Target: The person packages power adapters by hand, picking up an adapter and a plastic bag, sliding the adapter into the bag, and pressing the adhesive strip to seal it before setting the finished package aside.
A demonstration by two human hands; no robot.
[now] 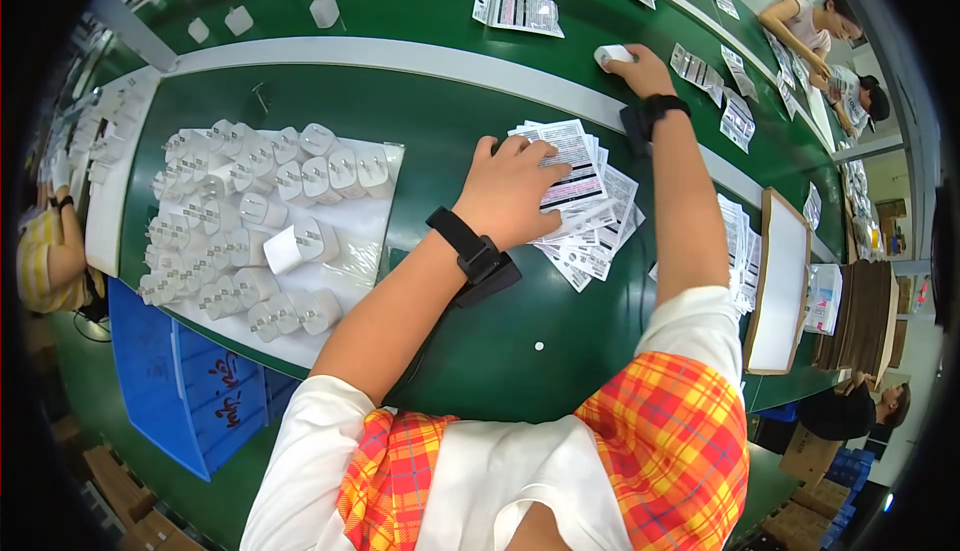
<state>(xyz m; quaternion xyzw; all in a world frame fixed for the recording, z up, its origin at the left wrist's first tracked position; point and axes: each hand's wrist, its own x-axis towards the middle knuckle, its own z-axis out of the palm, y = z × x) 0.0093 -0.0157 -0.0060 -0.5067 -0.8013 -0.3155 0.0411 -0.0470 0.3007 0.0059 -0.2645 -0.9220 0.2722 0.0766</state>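
Observation:
My left hand (pixel 508 189) rests flat on a fanned pile of printed white leaflets (pixel 590 216) on the green table, its fingers touching the top sheet. My right hand (pixel 640 69) reaches far forward and grips a small white charger plug (pixel 610 54) at the grey strip of the table. Both wrists wear black bands. To the left lies a white sheet (pixel 375 226) covered with several white charger plugs (pixel 260 216) in rows.
More leaflets (pixel 517 11) lie on the far green belt, with loose plugs (pixel 324 9) at the back. A white framed board (pixel 782 281) stands at the right, a blue bin (pixel 175 381) at the lower left. Other people work at far right and left.

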